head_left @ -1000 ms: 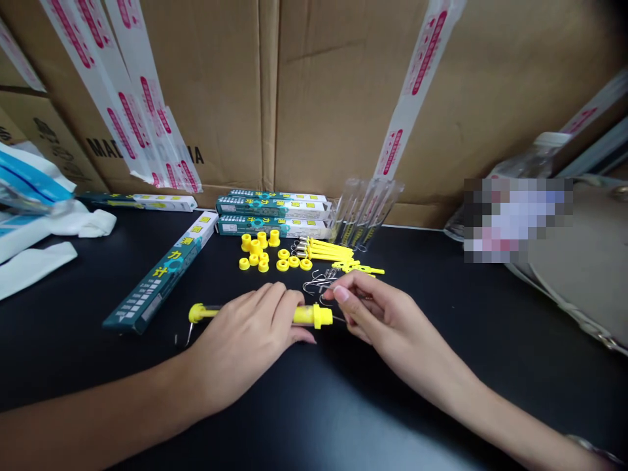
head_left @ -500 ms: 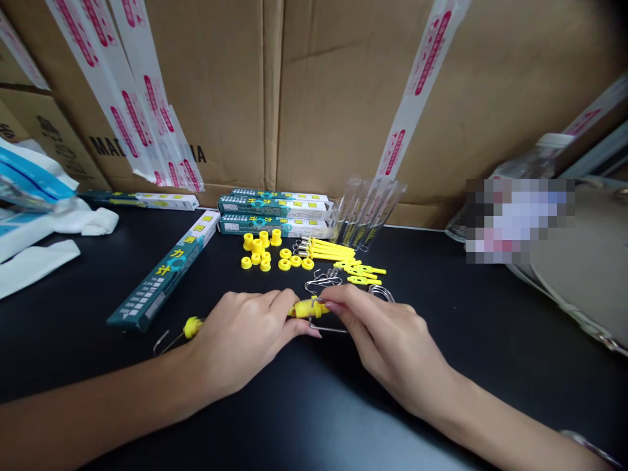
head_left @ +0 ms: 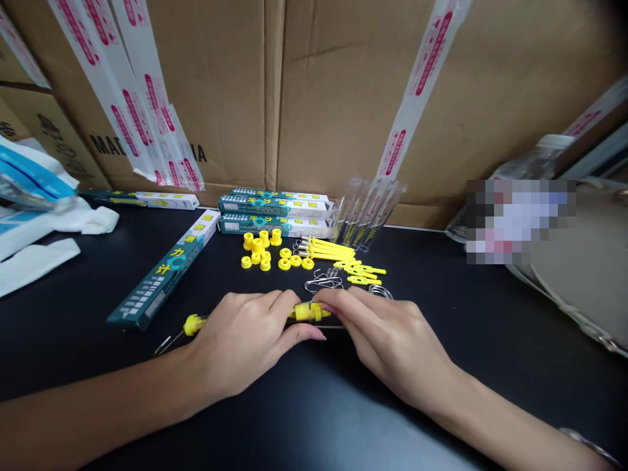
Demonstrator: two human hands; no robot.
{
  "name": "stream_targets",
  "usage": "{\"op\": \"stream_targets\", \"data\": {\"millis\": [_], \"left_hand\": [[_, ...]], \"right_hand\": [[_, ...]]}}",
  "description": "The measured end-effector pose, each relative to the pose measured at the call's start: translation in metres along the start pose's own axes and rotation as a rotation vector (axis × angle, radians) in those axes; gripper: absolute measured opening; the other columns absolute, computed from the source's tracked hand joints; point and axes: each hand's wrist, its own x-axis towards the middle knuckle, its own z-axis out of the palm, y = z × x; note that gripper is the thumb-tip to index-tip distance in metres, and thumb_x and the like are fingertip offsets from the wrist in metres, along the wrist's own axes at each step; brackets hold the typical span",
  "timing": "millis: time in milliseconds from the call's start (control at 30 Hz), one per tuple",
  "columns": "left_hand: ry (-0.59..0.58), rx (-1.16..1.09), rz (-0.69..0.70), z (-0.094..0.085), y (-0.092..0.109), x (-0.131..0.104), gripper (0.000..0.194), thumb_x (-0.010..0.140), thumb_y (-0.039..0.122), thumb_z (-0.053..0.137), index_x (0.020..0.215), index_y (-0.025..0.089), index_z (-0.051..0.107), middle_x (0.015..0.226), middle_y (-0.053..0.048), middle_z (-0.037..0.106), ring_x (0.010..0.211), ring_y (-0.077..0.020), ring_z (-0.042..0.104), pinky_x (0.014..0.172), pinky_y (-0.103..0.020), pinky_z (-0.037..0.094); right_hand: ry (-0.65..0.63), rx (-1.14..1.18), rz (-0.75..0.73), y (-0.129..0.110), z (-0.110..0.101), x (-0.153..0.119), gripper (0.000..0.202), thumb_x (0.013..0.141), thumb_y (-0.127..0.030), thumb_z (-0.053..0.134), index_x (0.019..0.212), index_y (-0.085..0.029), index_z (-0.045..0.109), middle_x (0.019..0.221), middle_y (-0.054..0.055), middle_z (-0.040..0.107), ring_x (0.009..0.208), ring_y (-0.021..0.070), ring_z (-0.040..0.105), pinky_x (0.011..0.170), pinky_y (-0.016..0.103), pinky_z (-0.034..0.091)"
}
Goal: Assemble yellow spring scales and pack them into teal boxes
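Note:
My left hand (head_left: 245,340) is closed round the tube of a spring scale (head_left: 195,324), whose yellow end cap and wire hook stick out to the left beneath the wrist. At its other end, a yellow cap (head_left: 307,312) shows between my hands. My right hand (head_left: 387,337) pinches a bent metal wire handle (head_left: 324,326) against that cap; its far part is hidden by the fingers. Just beyond lie metal hooks (head_left: 324,282), wire rings (head_left: 381,291), flat yellow pieces (head_left: 364,280), yellow rods (head_left: 326,249) and yellow caps (head_left: 257,246).
Clear tubes (head_left: 366,212) lean at the back beside stacked printed boxes (head_left: 275,224). Another narrow box (head_left: 164,271) lies at left, near white-and-blue packaging (head_left: 39,216). A bottle (head_left: 547,157) and a beige bag (head_left: 583,281) are at right. Cardboard cartons (head_left: 333,98) stand behind the black table (head_left: 314,418).
The wire handle has turned and lies closer along the yellow cap. The hook at the left end has rotated slightly. My right fingers have shifted a little left over the cap.

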Motion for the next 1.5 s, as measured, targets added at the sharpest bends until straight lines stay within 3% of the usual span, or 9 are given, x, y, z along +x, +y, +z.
{"op": "stream_targets", "data": {"millis": [267, 533, 633, 733, 967, 1200, 1500], "left_hand": [[0.045, -0.111, -0.081, 0.006, -0.001, -0.004, 0.043, 0.101, 0.049, 0.038, 0.08, 0.021, 0.064, 0.069, 0.001, 0.067, 0.063, -0.0201, 0.067, 0.058, -0.031, 0.042], [0.238, -0.033, 0.074, 0.007, -0.004, -0.004, 0.03, 0.098, 0.037, 0.051, 0.081, 0.019, 0.068, 0.067, 0.001, 0.067, 0.06, -0.0171, 0.064, 0.054, -0.029, 0.041], [0.275, 0.018, 0.126, 0.006, -0.002, -0.003, 0.029, 0.098, 0.033, 0.053, 0.079, 0.017, 0.066, 0.063, 0.001, 0.064, 0.056, -0.0169, 0.061, 0.052, -0.031, 0.039], [0.297, 0.077, 0.159, 0.004, 0.001, -0.002, 0.03, 0.099, 0.032, 0.051, 0.076, 0.017, 0.063, 0.06, 0.002, 0.06, 0.052, -0.0169, 0.059, 0.05, -0.032, 0.038], [0.348, 0.208, 0.244, -0.002, 0.007, -0.002, 0.027, 0.1, 0.031, 0.051, 0.078, 0.017, 0.061, 0.061, 0.002, 0.061, 0.053, -0.0164, 0.057, 0.051, -0.034, 0.038], [0.411, 0.354, 0.316, -0.009, 0.013, -0.004, 0.024, 0.098, 0.029, 0.056, 0.091, 0.01, 0.067, 0.069, -0.001, 0.07, 0.054, -0.0165, 0.061, 0.048, -0.034, 0.039], [0.438, 0.418, 0.331, -0.009, 0.015, -0.006, 0.024, 0.094, 0.027, 0.062, 0.098, 0.005, 0.071, 0.075, -0.005, 0.075, 0.055, -0.0169, 0.064, 0.048, -0.033, 0.045]], "right_hand": [[0.039, -0.069, -0.035, -0.007, 0.004, 0.005, 0.019, 0.098, -0.013, 0.044, 0.092, -0.014, 0.062, 0.076, 0.004, 0.063, 0.064, 0.017, 0.058, 0.054, 0.028, 0.041], [-0.012, -0.151, -0.236, -0.005, -0.007, 0.007, 0.028, 0.101, -0.008, 0.035, 0.097, -0.008, 0.062, 0.07, 0.005, 0.06, 0.061, 0.018, 0.056, 0.049, 0.028, 0.04], [0.039, -0.192, -0.257, -0.003, -0.002, 0.007, 0.034, 0.1, -0.005, 0.031, 0.087, -0.008, 0.062, 0.064, 0.005, 0.059, 0.055, 0.017, 0.055, 0.046, 0.028, 0.041], [0.103, -0.231, -0.237, -0.001, 0.006, 0.005, 0.038, 0.099, -0.004, 0.028, 0.078, -0.012, 0.058, 0.059, 0.004, 0.058, 0.05, 0.0155, 0.057, 0.043, 0.027, 0.04], [0.19, -0.246, -0.168, -0.001, 0.013, 0.003, 0.028, 0.097, -0.003, 0.029, 0.084, -0.015, 0.05, 0.06, 0.002, 0.062, 0.048, 0.0138, 0.062, 0.038, 0.023, 0.04], [0.154, -0.084, -0.036, -0.002, 0.018, 0.001, 0.021, 0.092, -0.002, 0.031, 0.091, -0.017, 0.045, 0.066, 0.002, 0.067, 0.049, 0.0138, 0.067, 0.038, 0.019, 0.045], [0.157, -0.002, 0.007, -0.007, 0.019, 0.003, 0.026, 0.081, 0.003, 0.033, 0.092, -0.019, 0.042, 0.069, 0.004, 0.069, 0.054, 0.0163, 0.071, 0.042, 0.019, 0.05]]}}
